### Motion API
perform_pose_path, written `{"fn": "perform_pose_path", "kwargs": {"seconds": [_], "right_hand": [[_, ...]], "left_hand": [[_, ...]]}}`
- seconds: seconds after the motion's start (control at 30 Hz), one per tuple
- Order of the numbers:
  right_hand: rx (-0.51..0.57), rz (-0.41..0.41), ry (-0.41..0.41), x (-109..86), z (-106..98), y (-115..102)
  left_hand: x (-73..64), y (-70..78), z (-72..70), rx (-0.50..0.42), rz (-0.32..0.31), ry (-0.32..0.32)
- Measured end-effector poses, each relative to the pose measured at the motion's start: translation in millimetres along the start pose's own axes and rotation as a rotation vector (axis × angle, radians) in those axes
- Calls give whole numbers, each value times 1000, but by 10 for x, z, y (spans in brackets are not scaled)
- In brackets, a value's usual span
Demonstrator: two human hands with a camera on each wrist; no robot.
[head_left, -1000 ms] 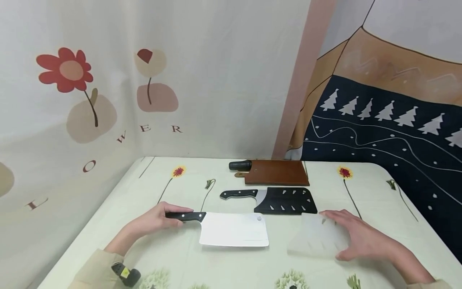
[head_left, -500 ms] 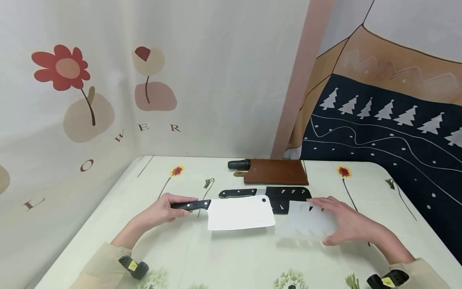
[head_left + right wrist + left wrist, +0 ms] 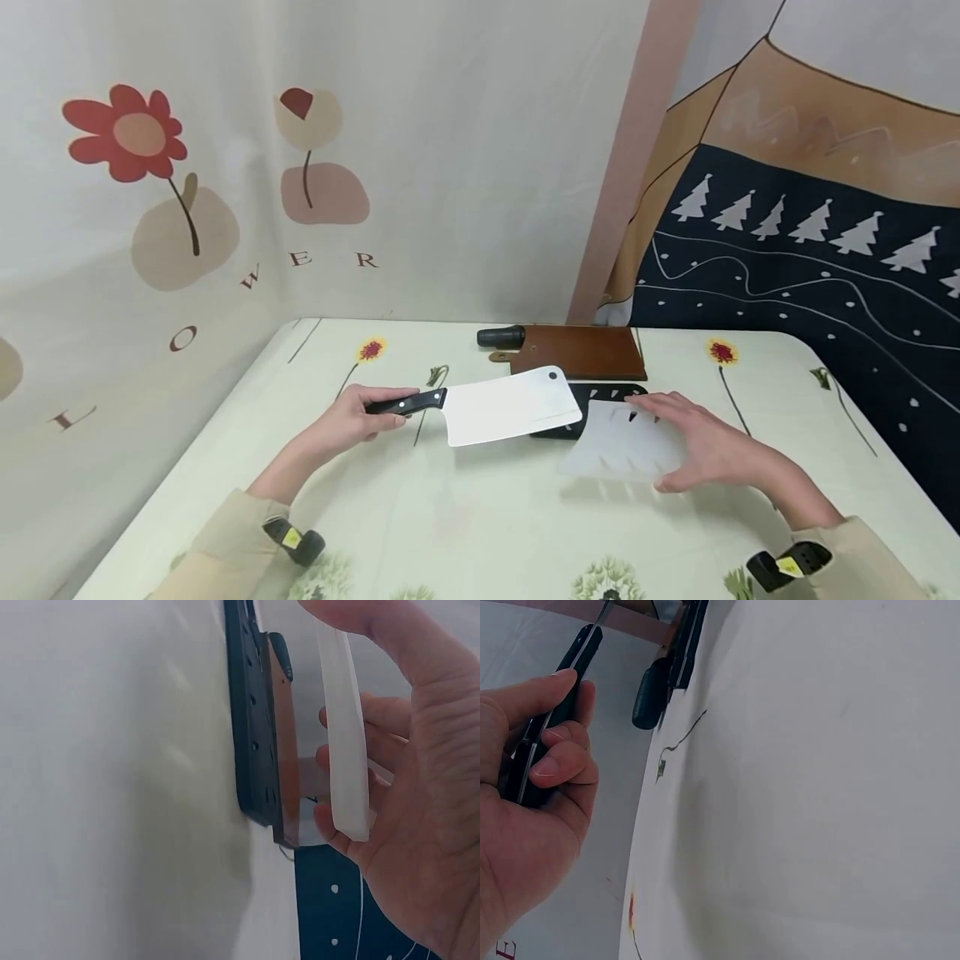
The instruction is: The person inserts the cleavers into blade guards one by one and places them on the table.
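Note:
My left hand (image 3: 358, 423) grips the black handle of a cleaver (image 3: 513, 408), raised off the table with its broad blade tilted up to the right. In the left wrist view the fingers curl round the cleaver handle (image 3: 574, 671). My right hand (image 3: 701, 442) holds a translucent white blade guard (image 3: 626, 442) by its edges, thumb on the near side and fingers on the far side. The guard (image 3: 346, 742) is lifted too, and its left end lies close to the cleaver's tip. Whether the two touch cannot be told.
Behind them a second knife in a black slotted guard (image 3: 562, 429) lies on the table, partly hidden by the cleaver. Farther back is a brown leather sheath (image 3: 585, 352) with a black handle (image 3: 501, 337). A patterned cloth wall (image 3: 450, 167) borders the table (image 3: 465, 533).
Both hands have risen and moved inward. The cleaver has tilted tip-up and shifted right, while the white guard has come left, narrowing the gap between them.

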State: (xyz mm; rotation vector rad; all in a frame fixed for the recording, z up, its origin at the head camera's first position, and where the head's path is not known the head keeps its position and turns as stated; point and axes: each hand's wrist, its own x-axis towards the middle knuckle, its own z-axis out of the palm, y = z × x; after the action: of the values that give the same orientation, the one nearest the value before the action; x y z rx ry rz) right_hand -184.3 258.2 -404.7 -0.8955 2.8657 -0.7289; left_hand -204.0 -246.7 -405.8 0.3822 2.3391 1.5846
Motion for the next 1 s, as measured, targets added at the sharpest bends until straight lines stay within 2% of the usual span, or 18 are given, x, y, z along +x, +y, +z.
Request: {"fn": "perform_pose_path", "kwargs": {"seconds": [0.27, 0.43, 0.77, 1.0], "right_hand": [[3, 25, -34, 69, 14, -15], [14, 24, -36, 79, 6, -34], [32, 18, -32, 81, 14, -47], [59, -2, -37, 70, 52, -45]], "left_hand": [[32, -9, 13, -54, -16, 20], [32, 4, 25, -89, 2, 19], [32, -41, 6, -56, -3, 22], [4, -41, 7, -75, 9, 13]]}}
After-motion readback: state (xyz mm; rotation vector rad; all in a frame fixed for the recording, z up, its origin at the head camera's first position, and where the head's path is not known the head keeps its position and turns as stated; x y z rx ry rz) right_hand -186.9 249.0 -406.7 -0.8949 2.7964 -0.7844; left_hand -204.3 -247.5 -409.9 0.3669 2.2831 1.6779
